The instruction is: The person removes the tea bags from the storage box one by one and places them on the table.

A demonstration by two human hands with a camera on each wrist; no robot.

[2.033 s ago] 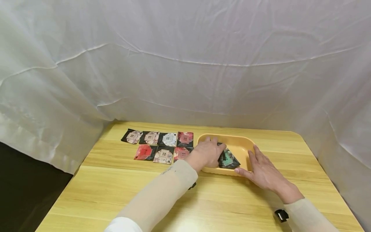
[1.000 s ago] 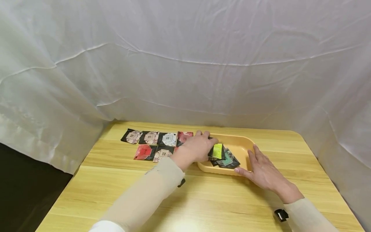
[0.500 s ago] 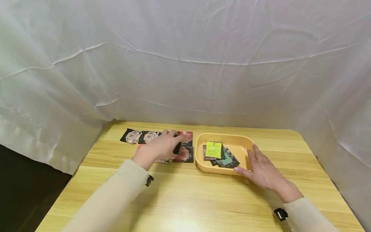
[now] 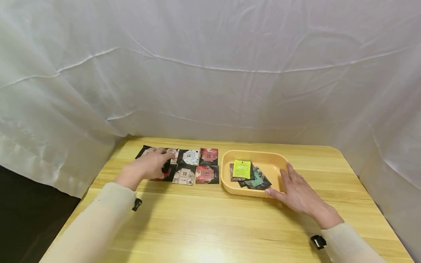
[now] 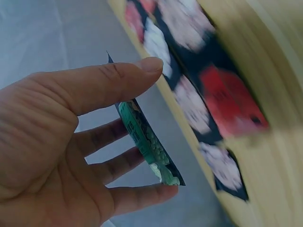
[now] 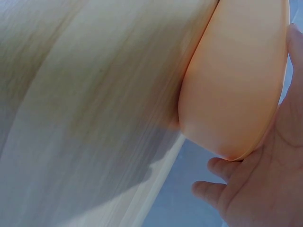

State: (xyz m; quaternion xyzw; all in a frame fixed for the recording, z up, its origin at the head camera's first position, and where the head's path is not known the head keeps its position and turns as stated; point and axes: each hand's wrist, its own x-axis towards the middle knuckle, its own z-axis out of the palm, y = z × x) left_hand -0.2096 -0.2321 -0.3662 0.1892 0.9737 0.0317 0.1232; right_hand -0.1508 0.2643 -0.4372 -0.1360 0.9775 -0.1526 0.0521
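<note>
My left hand [image 4: 149, 164] holds a small black-and-green sachet [image 5: 139, 137] between the thumb and fingers, over the left end of two rows of flat sachets. Part of the nearest ones is hidden under it. Farther right lie a white-patterned sachet [image 4: 190, 157], a red one [image 4: 208, 156], a cream one [image 4: 184, 175] and another red one [image 4: 207, 174]. My right hand [image 4: 297, 191] rests against the right end of a yellow plastic tray [image 4: 227, 187], thumb at the front rim and fingers outstretched. Inside the tray are a bright yellow packet [image 4: 242, 169] and a green-and-black sachet [image 4: 258, 179].
The wooden table [image 4: 210, 223] is bordered at the back and sides by a pale hanging cloth [image 4: 210, 91]. Its far edge runs just behind the sachets and tray. Each wrist carries a black clip, one [image 4: 318, 242] at the right sleeve.
My left hand has come out of the tray with a sachet and travelled left over the rows, uncovering the yellow packet in the tray. The right hand stays at the tray.
</note>
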